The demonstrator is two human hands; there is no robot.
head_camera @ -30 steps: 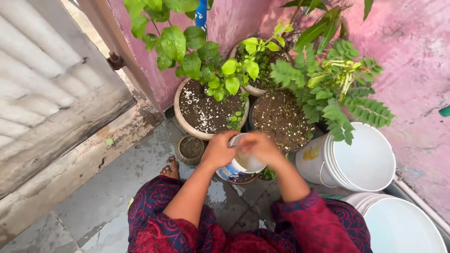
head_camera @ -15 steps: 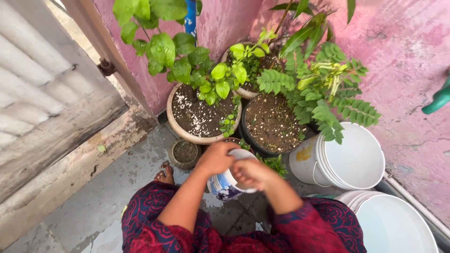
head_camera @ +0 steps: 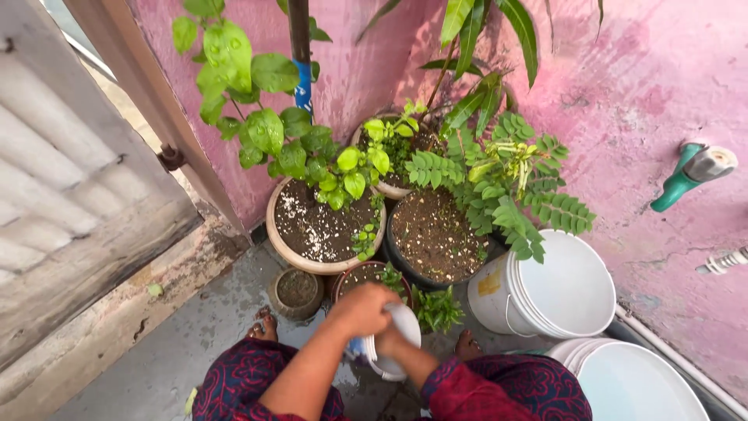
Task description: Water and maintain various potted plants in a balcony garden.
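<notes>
While the plants slide up the view, the white tub has dropped closer to the person's lap, left hand clamped over its rim, right hand inside it, below the small red pot.

cup before pots | bucket right | tap probably on wall behind
</notes>
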